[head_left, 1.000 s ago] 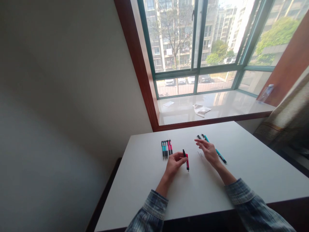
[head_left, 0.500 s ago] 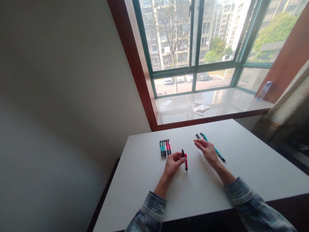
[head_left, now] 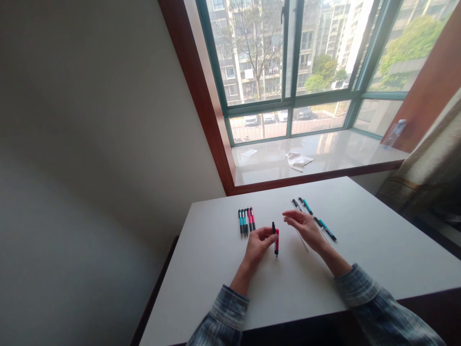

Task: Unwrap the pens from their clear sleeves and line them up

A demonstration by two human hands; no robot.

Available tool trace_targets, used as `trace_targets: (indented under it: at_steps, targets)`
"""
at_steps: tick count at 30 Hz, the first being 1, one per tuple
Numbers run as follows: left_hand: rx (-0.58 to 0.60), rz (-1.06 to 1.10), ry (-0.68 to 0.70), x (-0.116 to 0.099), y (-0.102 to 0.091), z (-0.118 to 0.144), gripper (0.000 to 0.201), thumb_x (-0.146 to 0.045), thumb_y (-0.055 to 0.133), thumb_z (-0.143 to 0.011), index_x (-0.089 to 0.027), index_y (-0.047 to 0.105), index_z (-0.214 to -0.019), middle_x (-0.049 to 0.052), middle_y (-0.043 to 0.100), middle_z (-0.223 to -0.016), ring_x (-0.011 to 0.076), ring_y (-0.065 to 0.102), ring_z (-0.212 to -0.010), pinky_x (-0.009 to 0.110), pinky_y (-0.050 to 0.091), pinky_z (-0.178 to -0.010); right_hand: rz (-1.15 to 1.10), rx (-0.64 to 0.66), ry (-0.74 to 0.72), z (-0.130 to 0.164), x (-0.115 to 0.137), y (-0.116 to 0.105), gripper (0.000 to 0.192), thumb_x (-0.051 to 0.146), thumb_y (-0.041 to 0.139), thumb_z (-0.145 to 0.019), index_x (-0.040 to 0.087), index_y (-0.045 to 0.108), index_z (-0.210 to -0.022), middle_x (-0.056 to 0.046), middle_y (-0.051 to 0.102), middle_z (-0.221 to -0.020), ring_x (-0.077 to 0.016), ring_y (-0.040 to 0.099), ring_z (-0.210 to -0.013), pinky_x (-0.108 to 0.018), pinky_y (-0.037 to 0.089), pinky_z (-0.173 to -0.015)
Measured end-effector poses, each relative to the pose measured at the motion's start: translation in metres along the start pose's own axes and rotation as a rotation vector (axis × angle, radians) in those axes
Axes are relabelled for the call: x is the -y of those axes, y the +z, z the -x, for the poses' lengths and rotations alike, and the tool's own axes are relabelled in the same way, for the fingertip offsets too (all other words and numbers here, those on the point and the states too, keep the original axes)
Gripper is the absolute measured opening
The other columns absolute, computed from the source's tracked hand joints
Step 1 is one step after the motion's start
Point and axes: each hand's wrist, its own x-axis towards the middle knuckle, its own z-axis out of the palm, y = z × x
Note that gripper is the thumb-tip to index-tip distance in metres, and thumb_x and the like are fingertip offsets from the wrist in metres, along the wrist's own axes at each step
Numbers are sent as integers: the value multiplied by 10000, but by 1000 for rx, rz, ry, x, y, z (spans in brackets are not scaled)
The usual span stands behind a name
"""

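1. Both hands hover over the near half of the desk (head_left: 216, 288). The left hand (head_left: 256, 247) grips a red barrel (head_left: 277, 243) between thumb and fingers, upright, with a black piece (head_left: 273, 228) beside it; whether the two are joined I cannot tell.
2. Across from it, the right hand (head_left: 306, 230) has its thumb and fingertips close together, a narrow gap showing. Whether anything tiny sits there I can't make out.
3. By the right hand's inner side lies a thin white stick (head_left: 303, 241), perhaps a refill.
4. The step in hand looks to be work on the red barrel. I'd judge the next move calls for a steady left grip and a fine right-hand pinch.
5. Just beyond the left hand, pens (head_left: 247, 221) lie in a neat row.
6. Beyond the right hand and to its right lie blue and black pen parts (head_left: 327, 229).
7. Farthest off, a crumpled cloth (head_left: 298, 161) rests on the window ledge (head_left: 268, 166).
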Motion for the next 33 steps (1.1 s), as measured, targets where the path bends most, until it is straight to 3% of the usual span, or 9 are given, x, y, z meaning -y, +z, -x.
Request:
trace_targets:
  at_steps: [6,20,25,30,33]
  targets:
    - [8,-33,10,-5,2,2,294,-377,832,-759,-155,809,-951,107,781,-955,243,696,-876,349,533,-847,-3,96,14,4,3,5,308,464,824,-797,207,748,-949,-63,765,-933,-222,706,-879,-349,570,-822]
    - [11,11,17,-1,1,-1,327,-397,846,-745,-153,803,-958,109,788,-951,249,706,-880,352,529,-848,101,219,14,7,14,11,362,549,747,-829,206,793,-937,-78,794,-932,-251,734,-887,-370,581,-827]
    - [-4,54,0,3,-4,-3,318,-382,864,-727,-152,803,-938,102,781,-956,226,691,-865,338,515,-850,219,91,-64,5,13,5,334,529,689,-881,219,781,-966,-79,783,-966,-248,719,-891,-366,572,-802]
    - [-35,126,-16,7,-7,-2,355,-394,873,-712,-150,801,-960,100,769,-957,209,666,-856,327,505,-836,706,-170,-206,19,20,-21,286,468,590,-952,243,766,-944,-75,748,-930,-251,675,-839,-380,521,-773]
    - [-55,122,-11,6,-7,0,375,-409,874,-708,-152,805,-972,100,765,-951,205,655,-845,323,499,-821,925,-216,-211,38,23,-32,244,406,575,-962,241,756,-947,-83,737,-921,-266,659,-874,-391,496,-804]
